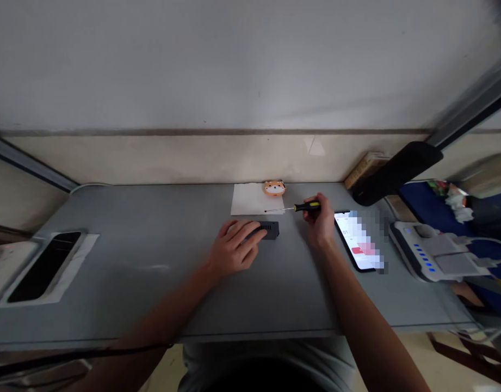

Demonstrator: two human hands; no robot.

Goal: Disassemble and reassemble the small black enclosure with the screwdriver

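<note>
Big grey desk (152,283), and the work on it looks barely begun to me. The small black box (270,230) lies near the middle of the desk, just in front of the white paper (250,201), and it looks closed up: I can't see any loose screws or panels on it or around it. The left hand (234,250) lies on top of its left half, fingers stretched out and loosely spread, pinning it down rather than gripping. The right hand (320,223) has its fingers curled shut round the yellow-and-black handle of a screwdriver (303,207), shaft pointing left over the paper, tip clear of the box. So I'd say all the actual screw work is left.

Around it: a black lamp head (397,171) hangs over the back right corner, a power strip (417,250) with blue lights sits on the right, and a phone (348,239) lies just beside the right wrist. There's also a little orange bear thing (274,188) at the back edge of the paper. Nothing sits between driver and box
</note>
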